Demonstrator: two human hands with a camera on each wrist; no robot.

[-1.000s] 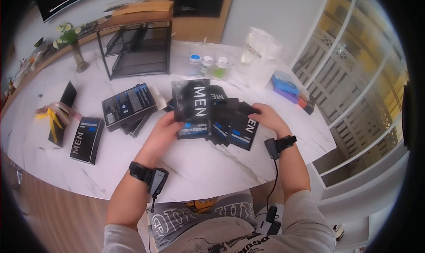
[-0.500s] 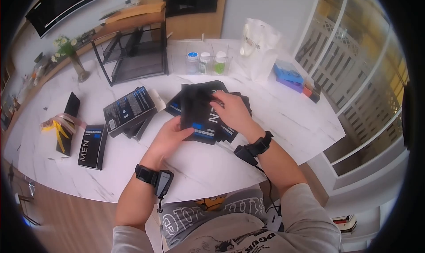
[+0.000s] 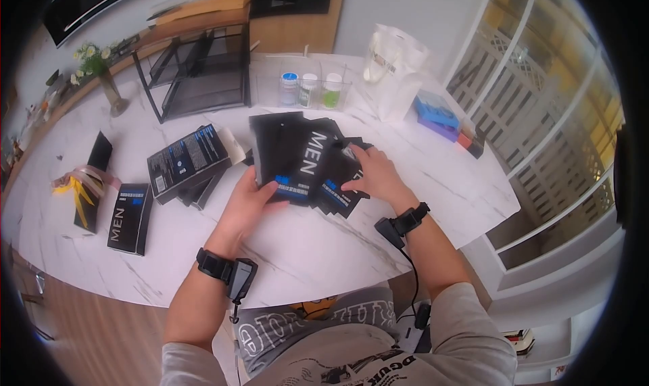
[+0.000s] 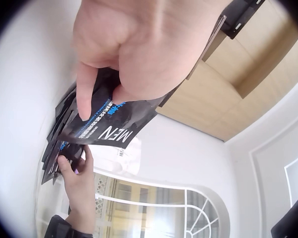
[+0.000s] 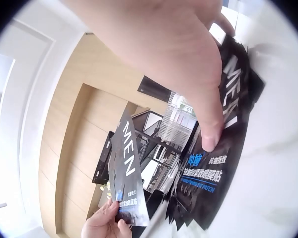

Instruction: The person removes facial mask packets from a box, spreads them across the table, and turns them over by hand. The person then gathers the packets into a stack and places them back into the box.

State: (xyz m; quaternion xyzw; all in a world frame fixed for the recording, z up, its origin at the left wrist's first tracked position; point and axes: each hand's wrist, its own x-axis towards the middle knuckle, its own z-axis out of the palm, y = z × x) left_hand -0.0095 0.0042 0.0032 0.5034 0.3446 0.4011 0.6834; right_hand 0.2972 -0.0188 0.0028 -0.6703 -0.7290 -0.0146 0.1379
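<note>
Pouch (image 5: pixel 126 166) is pinched by left fingers (image 5: pixel 103 212), fanned pile (image 5: pixel 201 191) by right fingers (image 5: pixel 210 139); both best held lightly so nothing is creased.

the held sachet (image 3: pixel 291 159) is a flat, glossy black eye-mask packet with silver "men" lettering along its length and blue and white print at one end. the left hand (image 3: pixel 249 200) grips it by that printed end, thumb on the face; in the right wrist view it stands up steeply, its body clear of the pile beside it.

the fanned sachets (image 3: pixel 332 173), of the same design, lie overlapped in an uneven pile on the marbled white table (image 3: pixel 324 251), between its near and far edges and well in from the right-hand edge. their corners stick out raggedly; "eye patch" reads on the top one. the right hand (image 3: pixel 380 176) grips the pile, thumb pressed on its face.
</note>
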